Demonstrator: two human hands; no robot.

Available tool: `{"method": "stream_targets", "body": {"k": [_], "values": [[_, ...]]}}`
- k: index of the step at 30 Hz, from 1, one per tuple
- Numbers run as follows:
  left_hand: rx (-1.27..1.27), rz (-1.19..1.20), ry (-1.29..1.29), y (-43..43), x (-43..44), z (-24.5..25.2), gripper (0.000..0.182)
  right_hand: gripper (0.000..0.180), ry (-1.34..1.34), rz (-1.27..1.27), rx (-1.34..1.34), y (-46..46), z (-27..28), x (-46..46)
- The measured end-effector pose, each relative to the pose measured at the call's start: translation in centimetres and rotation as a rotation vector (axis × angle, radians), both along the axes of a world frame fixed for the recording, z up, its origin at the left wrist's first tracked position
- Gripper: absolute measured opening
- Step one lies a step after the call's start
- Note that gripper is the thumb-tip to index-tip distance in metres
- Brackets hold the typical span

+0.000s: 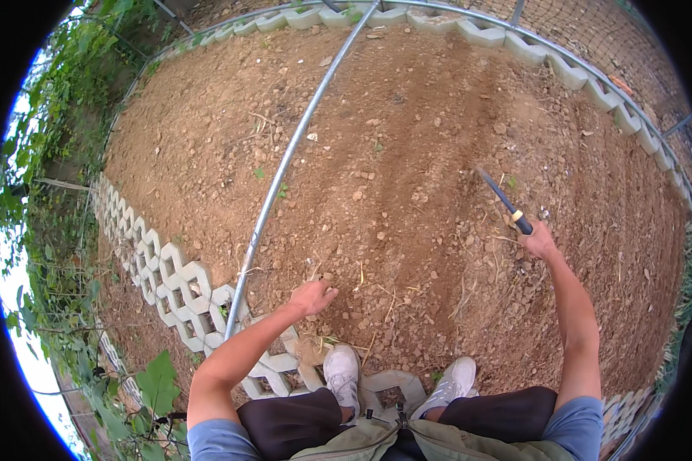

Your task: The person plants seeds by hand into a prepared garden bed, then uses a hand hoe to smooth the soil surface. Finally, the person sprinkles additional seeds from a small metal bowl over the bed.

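My right hand (537, 240) is closed round the dark handle of a hand tool (500, 195) with a yellow band and a long narrow dark blade or shaft. Its tip points up and left, at or just above the loose brown soil (415, 173); whether it touches cannot be told. Lower left, my left hand (313, 297) is held low over the soil, fingers curled, with a small dark bit at the fingertips that is too small to name. Dry straw (390, 306) and small clods lie between the two hands.
A metal pipe (297, 135) crosses the bed left of centre. Hollow concrete pavers (176, 271) run along the left and under my shoes (341, 369). Curved concrete edging (481, 33), a pipe rail and black netting (605, 34) bound the far side. Leafy vines (63, 115) hang at the left.
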State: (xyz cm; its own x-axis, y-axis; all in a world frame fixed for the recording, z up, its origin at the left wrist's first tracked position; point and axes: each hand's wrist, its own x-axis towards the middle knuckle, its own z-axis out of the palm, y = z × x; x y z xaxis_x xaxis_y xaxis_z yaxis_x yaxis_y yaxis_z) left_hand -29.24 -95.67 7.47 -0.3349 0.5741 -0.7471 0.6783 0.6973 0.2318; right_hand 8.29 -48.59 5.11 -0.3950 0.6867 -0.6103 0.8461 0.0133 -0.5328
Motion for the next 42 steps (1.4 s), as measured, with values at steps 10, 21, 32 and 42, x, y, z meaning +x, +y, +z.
{"method": "stream_targets", "body": {"k": [10, 21, 32, 42], "values": [[0.251, -0.032, -0.115, 3.6, 1.4, -0.3, 0.041, 0.031, -0.156, 0.059, 0.287, -11.6, 1.5, 3.2], [0.084, -0.401, -0.393, 16.0, 8.8, 4.8, 0.029, 0.037, -0.158, -0.354, 0.362, -37.9, 0.2, 16.6], [0.155, -0.938, -0.256, 28.0, 21.1, 3.5, 0.025, 0.040, 0.059, -0.609, 0.272, -41.6, 0.5, 18.5], [-0.248, -0.331, -0.822, 30.3, 26.2, 1.3, 0.008, 0.039, 0.000, -0.879, 0.215, -47.4, 0.5, 16.4]]}}
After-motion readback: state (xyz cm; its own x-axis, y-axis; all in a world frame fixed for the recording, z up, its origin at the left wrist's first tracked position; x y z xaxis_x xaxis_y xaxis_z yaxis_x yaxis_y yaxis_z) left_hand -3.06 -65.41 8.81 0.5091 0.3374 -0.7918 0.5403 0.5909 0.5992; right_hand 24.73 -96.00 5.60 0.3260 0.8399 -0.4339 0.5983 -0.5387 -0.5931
